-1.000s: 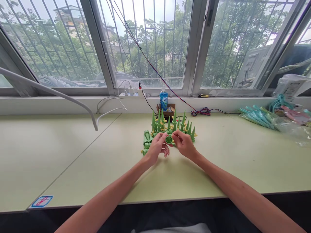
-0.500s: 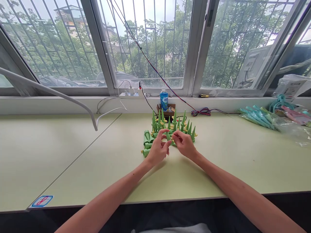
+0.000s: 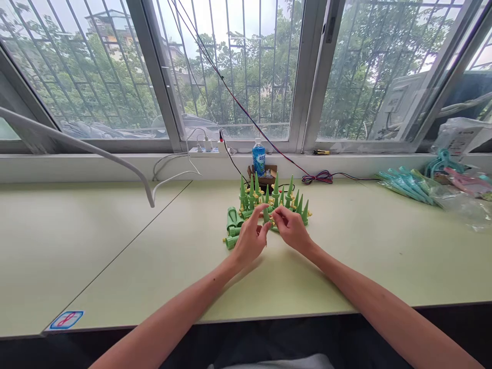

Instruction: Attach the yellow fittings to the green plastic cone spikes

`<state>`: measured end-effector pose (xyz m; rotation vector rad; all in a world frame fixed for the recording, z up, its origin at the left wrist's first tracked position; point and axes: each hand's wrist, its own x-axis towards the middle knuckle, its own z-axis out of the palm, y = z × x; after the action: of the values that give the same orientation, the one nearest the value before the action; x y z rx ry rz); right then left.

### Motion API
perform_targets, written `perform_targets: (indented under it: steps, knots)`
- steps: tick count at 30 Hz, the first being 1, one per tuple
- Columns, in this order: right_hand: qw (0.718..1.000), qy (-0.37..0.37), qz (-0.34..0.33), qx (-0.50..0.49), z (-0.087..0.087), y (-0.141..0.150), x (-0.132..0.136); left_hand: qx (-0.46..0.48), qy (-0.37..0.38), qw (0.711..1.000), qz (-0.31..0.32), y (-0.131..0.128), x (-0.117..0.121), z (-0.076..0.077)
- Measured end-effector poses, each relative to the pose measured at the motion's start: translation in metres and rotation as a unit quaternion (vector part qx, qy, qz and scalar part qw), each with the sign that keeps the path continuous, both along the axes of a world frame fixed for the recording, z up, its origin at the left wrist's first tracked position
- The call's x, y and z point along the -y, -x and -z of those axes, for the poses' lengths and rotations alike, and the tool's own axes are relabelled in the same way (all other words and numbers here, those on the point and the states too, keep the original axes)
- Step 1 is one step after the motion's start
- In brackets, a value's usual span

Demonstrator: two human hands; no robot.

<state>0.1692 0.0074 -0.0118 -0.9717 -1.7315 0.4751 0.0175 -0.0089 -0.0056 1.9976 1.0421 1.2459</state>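
Note:
My left hand (image 3: 250,237) curls around a green watering spike (image 3: 266,214), thumb and index finger on either side of it, the spike standing roughly upright. At its side, my right hand (image 3: 291,226) is closed in a pinch by a small yellow valve (image 3: 273,223) on the spike, partly hidden by the fingers. Behind both hands several green spikes with yellow valves (image 3: 275,190) stand point up in a cluster. To the left of my left hand, more green spike pieces (image 3: 232,242) lie on their sides, one with a yellow end.
A blue bottle (image 3: 259,160) in a small brown box (image 3: 269,178) stands behind the cluster. Bundled cable (image 3: 318,177) lies at the back. Blue hangers and clear bags (image 3: 409,185) occupy the right. A white cable (image 3: 143,180) hangs at left. The tabletop (image 3: 161,271) has a seam.
Both hands stay nearly in place around the spike. The fingers of my left hand shift slightly, and the spike looks a little more upright.

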Motion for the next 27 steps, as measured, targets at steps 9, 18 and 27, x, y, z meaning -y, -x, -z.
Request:
perform_targets:
  steps: [9, 18, 27]
  knots:
    - [1.0, -0.002, 0.007, -0.027, -0.001, -0.001, 0.0, 0.144, 0.1, 0.984, -0.036, 0.0, -0.008, -0.003]
    - [0.998, -0.001, -0.055, -0.014, -0.002, 0.001, 0.004, 0.192, 0.329, 0.921, 0.083, 0.003, -0.011, -0.005]
    - [0.998, 0.004, -0.067, -0.02, 0.0, -0.002, 0.001, 0.241, 0.433, 0.854, 0.158, 0.005, -0.01, -0.009]
